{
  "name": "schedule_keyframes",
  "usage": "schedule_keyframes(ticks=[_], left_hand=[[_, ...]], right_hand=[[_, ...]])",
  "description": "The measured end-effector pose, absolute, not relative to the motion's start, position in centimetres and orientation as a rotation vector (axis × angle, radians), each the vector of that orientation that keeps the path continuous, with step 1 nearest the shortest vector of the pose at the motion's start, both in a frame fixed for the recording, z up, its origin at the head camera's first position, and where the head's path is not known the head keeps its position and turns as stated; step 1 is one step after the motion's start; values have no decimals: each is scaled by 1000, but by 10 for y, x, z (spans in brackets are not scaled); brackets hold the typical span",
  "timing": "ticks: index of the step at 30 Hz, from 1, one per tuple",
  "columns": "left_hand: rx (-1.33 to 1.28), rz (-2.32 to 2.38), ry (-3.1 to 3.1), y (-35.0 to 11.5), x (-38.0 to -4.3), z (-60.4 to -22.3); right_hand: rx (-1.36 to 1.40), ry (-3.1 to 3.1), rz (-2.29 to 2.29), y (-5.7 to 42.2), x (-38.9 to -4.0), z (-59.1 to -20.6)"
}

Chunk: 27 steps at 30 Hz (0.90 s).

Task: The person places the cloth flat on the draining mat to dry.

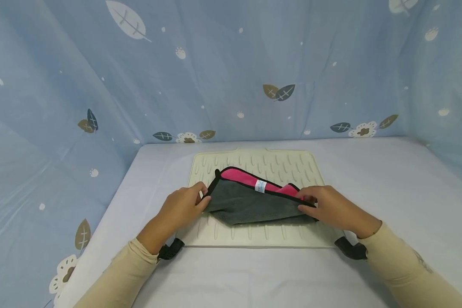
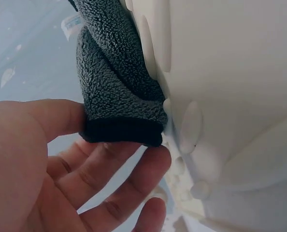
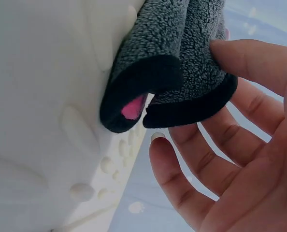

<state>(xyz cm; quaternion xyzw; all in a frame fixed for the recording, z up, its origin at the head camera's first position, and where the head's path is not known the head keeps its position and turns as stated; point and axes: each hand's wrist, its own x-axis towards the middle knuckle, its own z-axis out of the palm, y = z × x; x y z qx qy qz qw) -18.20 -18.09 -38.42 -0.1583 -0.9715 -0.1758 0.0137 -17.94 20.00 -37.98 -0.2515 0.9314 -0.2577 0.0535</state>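
Note:
A cleaning cloth [image 1: 254, 207], dark grey on one face and pink on the other with black edging, is folded over on a cream ridged mat [image 1: 208, 233]. A white tag [image 1: 260, 186] sits on its far edge. My left hand [image 1: 182, 208] pinches the cloth's left end between thumb and fingers. At the right end, my right hand [image 1: 333, 209] pinches the edging. In the left wrist view the grey fluffy cloth [image 2: 112, 72] bunches above the fingers. The right wrist view shows the cloth's folded end [image 3: 158, 43], with a bit of pink inside the fold.
The mat lies on a white-covered table [image 1: 250, 273]. A blue curtain [image 1: 231, 64] with leaf and flower prints stands behind and to both sides. Black straps [image 1: 171, 249] are at both wrists, over beige sleeves [image 1: 123, 273].

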Motion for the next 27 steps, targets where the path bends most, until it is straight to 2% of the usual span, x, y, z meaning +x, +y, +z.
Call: schedule_keyframes(ticks=[10,27], left_hand=[[-395,-511,-3047,-186,-180,-381],[-357,-303,-3138,-191,-175,-365]], right_hand=[[-900,2857,-755,202,-180,-370],[-1089,2818,-821,194,-158,-358]])
